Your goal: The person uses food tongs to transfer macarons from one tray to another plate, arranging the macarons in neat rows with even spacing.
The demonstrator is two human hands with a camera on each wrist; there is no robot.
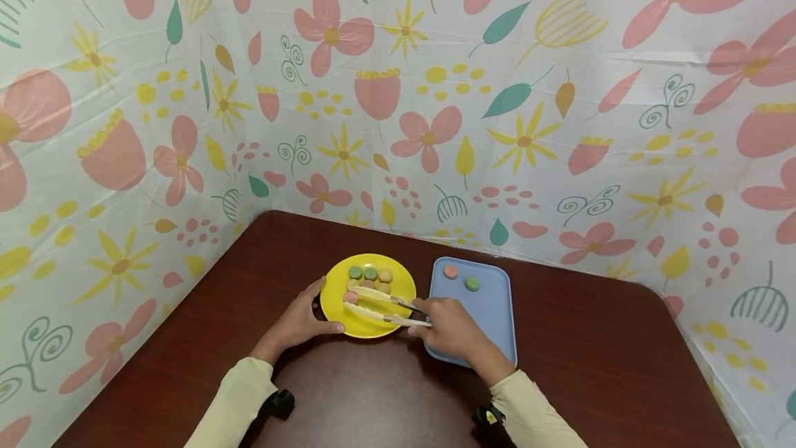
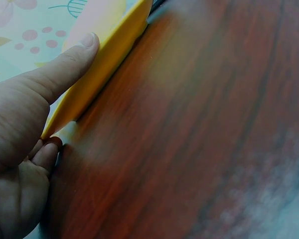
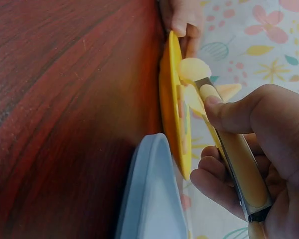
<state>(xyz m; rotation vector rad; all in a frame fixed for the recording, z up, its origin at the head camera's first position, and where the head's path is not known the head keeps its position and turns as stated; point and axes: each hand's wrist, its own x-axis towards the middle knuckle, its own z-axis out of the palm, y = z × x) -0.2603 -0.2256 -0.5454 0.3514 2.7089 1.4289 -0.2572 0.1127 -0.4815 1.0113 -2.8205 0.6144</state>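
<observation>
A yellow plate (image 1: 361, 327) stands on the table with several small macarons in green, yellow and pink. My left hand (image 1: 297, 323) holds its left rim, thumb along the near edge and fingers round the side. In my right hand (image 1: 454, 327) is a pair of tongs (image 3: 241, 164) with pale tips and metal arms, gripped between thumb and fingers. The tong tips are spread over the plate, either side of a pink macaron (image 1: 350, 297) at the near left of the group. Whether they touch it, I cannot tell.
Right of the plate lies a light blue tray (image 1: 491, 316), partly under my right hand. On it sit a pink macaron (image 1: 450, 272) and a green macaron (image 1: 472, 284). The dark wooden table (image 1: 591, 351) meets a floral cloth (image 1: 435, 123) behind and at the left.
</observation>
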